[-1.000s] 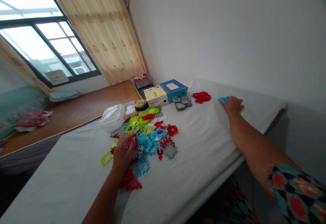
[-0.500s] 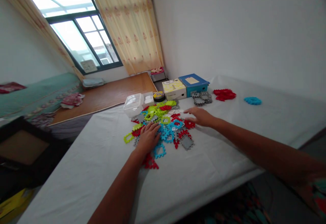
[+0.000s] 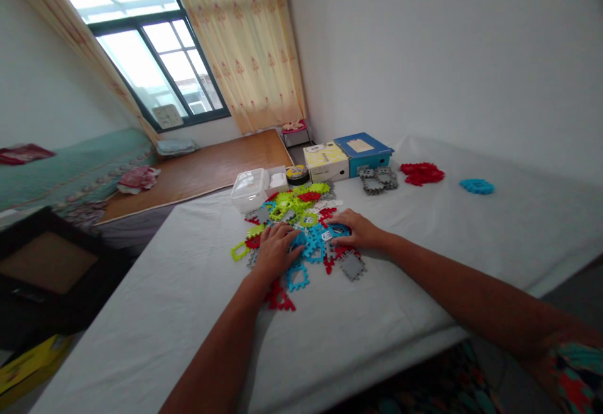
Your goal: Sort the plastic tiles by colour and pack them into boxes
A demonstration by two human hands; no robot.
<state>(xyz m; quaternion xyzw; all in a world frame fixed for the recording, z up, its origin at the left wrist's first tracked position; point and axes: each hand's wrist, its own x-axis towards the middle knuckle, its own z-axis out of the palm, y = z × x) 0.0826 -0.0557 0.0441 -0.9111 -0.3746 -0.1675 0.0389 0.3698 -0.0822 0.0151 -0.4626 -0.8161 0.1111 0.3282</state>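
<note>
A loose pile of flat notched plastic pieces in green, red, grey and blue lies on the white-covered table [image 3: 155, 301]. My left hand [image 3: 276, 250] rests on the left part of the pile, fingers spread over blue pieces [image 3: 313, 242]. At the pile's right side my right hand [image 3: 355, 230] curves its fingers and thumb around a blue piece [image 3: 340, 232]. A grey square piece [image 3: 352, 265] lies just in front of it. Nearer the front are a blue square frame [image 3: 298, 277] and a red piece [image 3: 281, 299].
Behind the pile stand a clear plastic box [image 3: 249, 191], a round black tin [image 3: 298, 176], a yellow box [image 3: 326, 163] and a blue box [image 3: 365, 155]. Grey [image 3: 377, 180], red [image 3: 421, 173] and blue [image 3: 477, 186] stacks lie to the right.
My right hand has moved left and slightly toward me, its fingers now around a blue piece. My left hand has stayed nearly still on the pile. The view has shifted slightly.
</note>
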